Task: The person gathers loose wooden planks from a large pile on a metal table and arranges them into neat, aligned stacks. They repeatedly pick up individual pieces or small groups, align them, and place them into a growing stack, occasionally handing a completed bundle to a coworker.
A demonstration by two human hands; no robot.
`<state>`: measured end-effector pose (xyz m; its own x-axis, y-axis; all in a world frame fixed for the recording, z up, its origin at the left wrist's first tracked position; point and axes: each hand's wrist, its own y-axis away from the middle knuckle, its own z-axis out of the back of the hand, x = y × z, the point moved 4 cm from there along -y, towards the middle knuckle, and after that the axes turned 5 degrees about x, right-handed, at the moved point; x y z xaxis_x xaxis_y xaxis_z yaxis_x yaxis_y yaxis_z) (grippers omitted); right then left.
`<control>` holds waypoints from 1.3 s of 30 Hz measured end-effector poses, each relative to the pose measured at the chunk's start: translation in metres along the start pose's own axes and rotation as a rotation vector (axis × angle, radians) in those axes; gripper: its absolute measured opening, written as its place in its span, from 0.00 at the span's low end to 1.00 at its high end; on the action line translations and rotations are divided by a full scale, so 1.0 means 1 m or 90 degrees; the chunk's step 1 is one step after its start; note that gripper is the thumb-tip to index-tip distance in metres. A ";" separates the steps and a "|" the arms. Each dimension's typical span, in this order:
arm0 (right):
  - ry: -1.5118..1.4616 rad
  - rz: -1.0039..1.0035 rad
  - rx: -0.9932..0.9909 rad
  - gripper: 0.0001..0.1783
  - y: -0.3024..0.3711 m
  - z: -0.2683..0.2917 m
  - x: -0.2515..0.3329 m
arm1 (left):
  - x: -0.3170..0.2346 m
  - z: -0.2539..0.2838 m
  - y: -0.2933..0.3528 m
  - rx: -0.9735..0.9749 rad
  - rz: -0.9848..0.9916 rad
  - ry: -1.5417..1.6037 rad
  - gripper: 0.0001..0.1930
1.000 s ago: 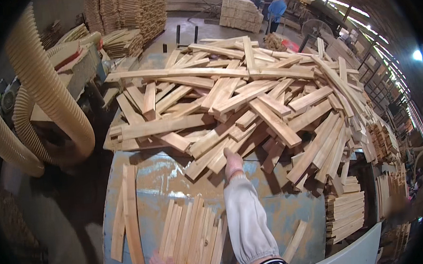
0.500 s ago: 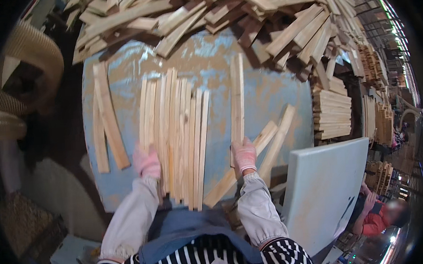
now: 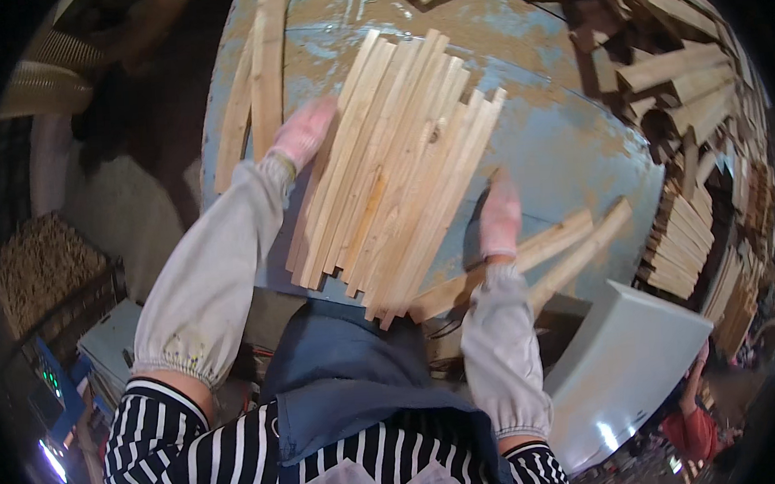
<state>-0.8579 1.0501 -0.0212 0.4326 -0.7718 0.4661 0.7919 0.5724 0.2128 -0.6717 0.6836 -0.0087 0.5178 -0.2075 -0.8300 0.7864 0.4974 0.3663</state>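
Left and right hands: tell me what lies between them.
In the head view, a row of wooden strips lies between the left hand and the right hand, plus some blue table on the right hand's side.

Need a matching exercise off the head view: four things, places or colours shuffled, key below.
Column one:
1. Slat row
2. Left hand
3. Apron
4. Right hand

Column two:
A. Dark blue
B. Right of the slats, with a gap
C. Pale wood, between the hands
D. Beside the slats' left edge

Pairs: 1-C, 2-D, 3-A, 4-B
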 end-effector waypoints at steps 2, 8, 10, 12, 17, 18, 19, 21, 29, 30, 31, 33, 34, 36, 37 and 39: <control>0.125 -0.036 -0.009 0.22 -0.044 -0.004 0.007 | -0.041 -0.017 -0.036 0.056 0.091 -0.048 0.41; -0.224 -0.071 0.056 0.31 -0.057 -0.012 0.056 | -0.019 -0.028 -0.036 -0.024 0.219 -0.045 0.35; -0.702 -0.111 0.011 0.34 -0.045 -0.016 0.043 | -0.040 -0.028 -0.026 -0.032 0.178 0.180 0.37; -1.083 -0.250 0.098 0.39 -0.040 0.022 0.096 | -0.035 -0.011 -0.010 -0.052 0.145 0.451 0.40; -1.043 0.017 0.073 0.35 -0.040 0.168 0.135 | -0.179 0.055 0.009 0.011 -0.015 0.622 0.38; -0.984 0.081 0.018 0.33 -0.039 0.200 0.144 | -0.204 0.073 0.015 0.065 -0.065 0.634 0.38; -0.821 0.193 -0.027 0.31 -0.033 0.217 0.151 | -0.226 0.094 0.028 0.092 -0.109 0.633 0.37; -0.472 0.337 -0.214 0.31 -0.018 0.252 0.155 | -0.254 0.107 0.041 0.145 -0.156 0.641 0.37; -1.194 -0.019 0.085 0.50 0.074 0.150 0.167 | -0.200 0.036 0.120 0.284 -0.052 0.679 0.50; -1.255 -0.009 0.084 0.49 0.086 0.125 0.160 | -0.174 0.029 0.123 0.252 -0.023 0.661 0.50; -1.193 -0.054 0.091 0.45 0.096 0.096 0.145 | -0.120 0.017 0.124 0.217 0.014 0.639 0.49; -0.894 -0.094 0.074 0.36 0.111 0.045 0.113 | -0.032 -0.005 0.129 0.146 0.055 0.585 0.44; -0.663 -0.034 0.051 0.33 0.111 0.031 0.103 | -0.009 -0.019 0.128 0.139 0.085 0.582 0.42; -0.201 0.083 0.027 0.30 0.116 0.008 0.092 | 0.020 -0.044 0.128 0.125 0.152 0.575 0.39; -0.291 0.027 0.062 0.29 0.118 -0.003 0.075 | 0.015 -0.052 0.128 0.155 0.170 0.573 0.36; -0.475 -0.069 0.124 0.28 0.097 -0.011 0.050 | 0.026 -0.043 0.115 0.181 0.221 0.504 0.37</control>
<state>-0.7550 1.0638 0.0131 -0.1020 -0.4748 0.8742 0.6933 0.5963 0.4047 -0.5819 0.7717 -0.0064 0.4412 0.6064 -0.6615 0.7369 0.1758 0.6527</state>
